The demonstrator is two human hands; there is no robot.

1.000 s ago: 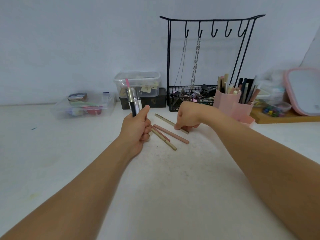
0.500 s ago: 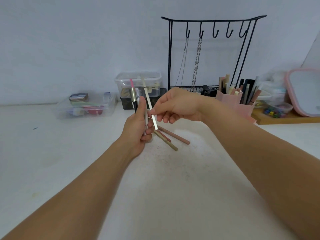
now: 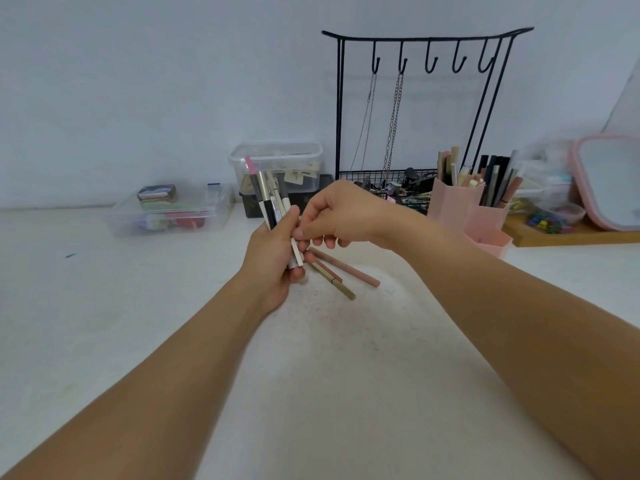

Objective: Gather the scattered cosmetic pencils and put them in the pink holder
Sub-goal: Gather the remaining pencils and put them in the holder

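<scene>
The left hand (image 3: pixel 273 261) grips a bundle of pencils (image 3: pixel 272 199) upright above the worktop (image 3: pixel 311 375), while the right hand (image 3: pixel 341 216) pinches the bundle's lower end with its fingers (image 3: pixel 304 233). Three loose pencils (image 3: pixel 341 271) lie just beyond, mid-worktop; the pink holder (image 3: pixel 453 202) stands toward the back right edge.

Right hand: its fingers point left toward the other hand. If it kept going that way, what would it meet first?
Most likely the bundle of cosmetic pencils gripped in the left hand; the right hand is already at it.
</scene>
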